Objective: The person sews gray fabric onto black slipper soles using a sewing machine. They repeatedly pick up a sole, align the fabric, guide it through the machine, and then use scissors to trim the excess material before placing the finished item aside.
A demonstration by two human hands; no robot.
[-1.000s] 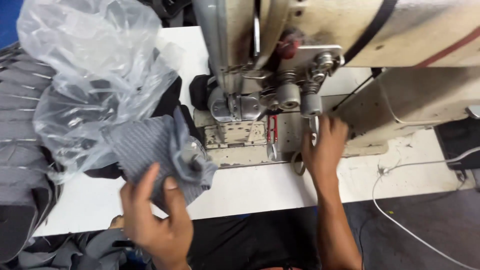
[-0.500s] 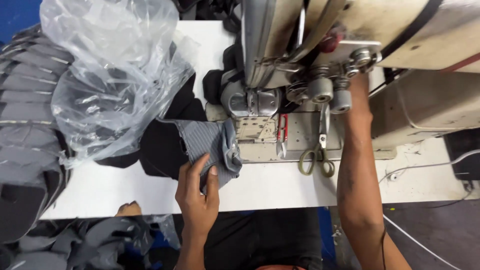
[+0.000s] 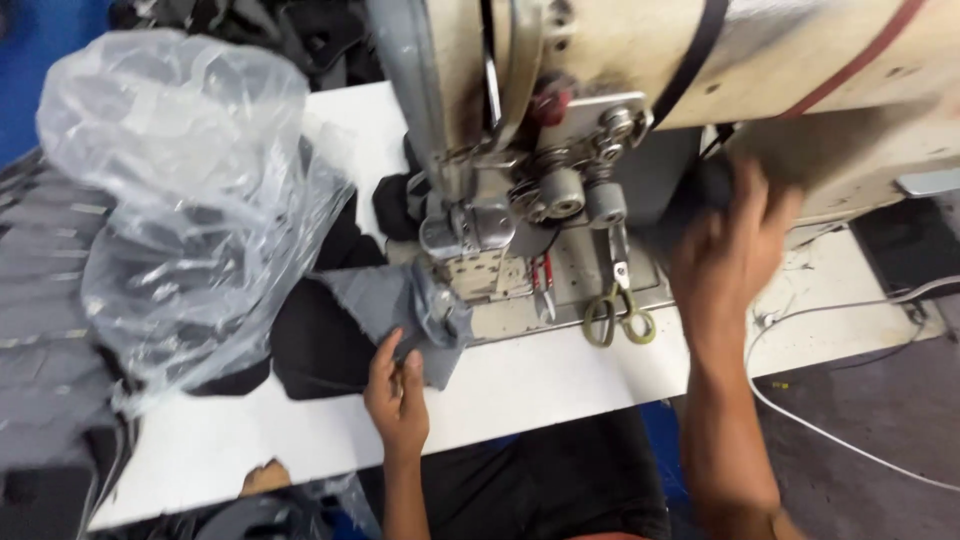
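Two hands working: left hand (image 3: 397, 392) pinning grey fabric (image 3: 385, 305) flat near presser foot (image 3: 452, 240); right hand (image 3: 735, 245) blurred, grip unclear. Best fed straight, fingers clear.

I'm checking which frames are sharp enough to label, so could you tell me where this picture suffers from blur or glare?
Head view: the right hand is smeared by motion blur, its fingers hard to separate; the left hand on the grey fabric is fairly sharp; the scissors read clearly; the plastic bag shows bright glare patches; the machine top looks slightly soft.
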